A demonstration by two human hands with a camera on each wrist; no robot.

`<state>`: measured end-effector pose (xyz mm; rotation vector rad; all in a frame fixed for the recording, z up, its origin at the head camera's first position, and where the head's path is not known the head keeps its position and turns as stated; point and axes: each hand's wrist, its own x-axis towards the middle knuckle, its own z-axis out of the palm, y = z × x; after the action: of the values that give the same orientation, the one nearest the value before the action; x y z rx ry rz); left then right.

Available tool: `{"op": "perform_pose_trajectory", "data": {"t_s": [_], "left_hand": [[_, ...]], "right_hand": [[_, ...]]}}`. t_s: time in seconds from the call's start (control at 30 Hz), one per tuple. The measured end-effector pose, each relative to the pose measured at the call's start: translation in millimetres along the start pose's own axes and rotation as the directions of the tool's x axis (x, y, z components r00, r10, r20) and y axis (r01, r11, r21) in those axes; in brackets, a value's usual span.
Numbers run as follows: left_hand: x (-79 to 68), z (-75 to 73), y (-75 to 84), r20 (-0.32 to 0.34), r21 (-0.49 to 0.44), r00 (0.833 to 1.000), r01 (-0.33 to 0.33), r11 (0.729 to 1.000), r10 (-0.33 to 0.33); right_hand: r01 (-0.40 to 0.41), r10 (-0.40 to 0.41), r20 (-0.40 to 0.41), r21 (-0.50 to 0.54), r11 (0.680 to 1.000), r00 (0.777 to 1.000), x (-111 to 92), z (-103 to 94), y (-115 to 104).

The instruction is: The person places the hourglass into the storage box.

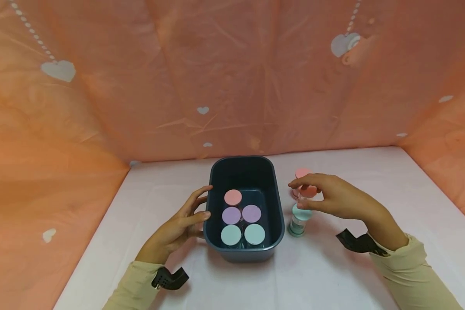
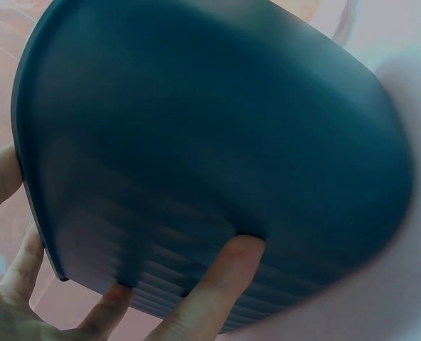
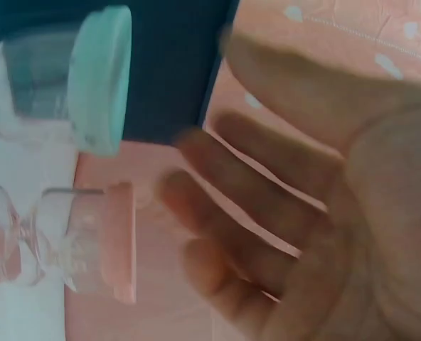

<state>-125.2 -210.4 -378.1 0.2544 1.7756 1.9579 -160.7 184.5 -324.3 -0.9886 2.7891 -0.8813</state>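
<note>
Inside the dark container [image 1: 241,255] stand five round-topped pieces: one pink lid [image 1: 233,197] farthest, two lilac lids [image 1: 251,213] in the middle, two mint lids [image 1: 231,235] nearest. The right hand [image 1: 333,196] partly hides two pink lids [image 1: 303,172] on the container's right, so the pieces under them show only in part. Black straps [image 1: 170,279] cross both wrists.

The counter [image 1: 236,286] is whitish, with orange-pink cloth [image 1: 255,86] hung at the far side and on both flanks, printed with pale hearts [image 1: 58,70].

The container is deep, blue-grey and rounded at the corners, mid-counter; the left hand [image 1: 183,224] lays spread fingertips on its left rim and outer wall. Just right of it stands a clear mint-capped timer [image 1: 298,219], mint-based too, beneath the right hand, whose fingers are loosely spread, gripping nothing.
</note>
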Motion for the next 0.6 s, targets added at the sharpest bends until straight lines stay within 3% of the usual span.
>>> {"op": "perform_pose_trajectory", "data": {"t_s": [0.13, 0.27, 0.6], "left_hand": [[-0.1, 1.4, 0.5, -0.005, -0.007, 1.000, 0.002, 1.000, -0.002], [-0.6, 1.7, 1.3, -0.014, -0.004, 1.000, 0.011, 1.000, -0.011], [-0.3, 2.5, 3.5, -0.018, -0.003, 1.000, 0.018, 1.000, -0.018]], "right_hand": [[0.037, -0.034, 0.138, -0.019, 0.999, 0.990, -2.2, -2.2, 5.1], [0.083, -0.076, 0.213, -0.023, 0.996, 0.974, -3.5, -4.0, 8.0], [0.079, -0.057, 0.229, -0.087, 0.993, 0.972, -4.3, -4.4, 3.6]]}}
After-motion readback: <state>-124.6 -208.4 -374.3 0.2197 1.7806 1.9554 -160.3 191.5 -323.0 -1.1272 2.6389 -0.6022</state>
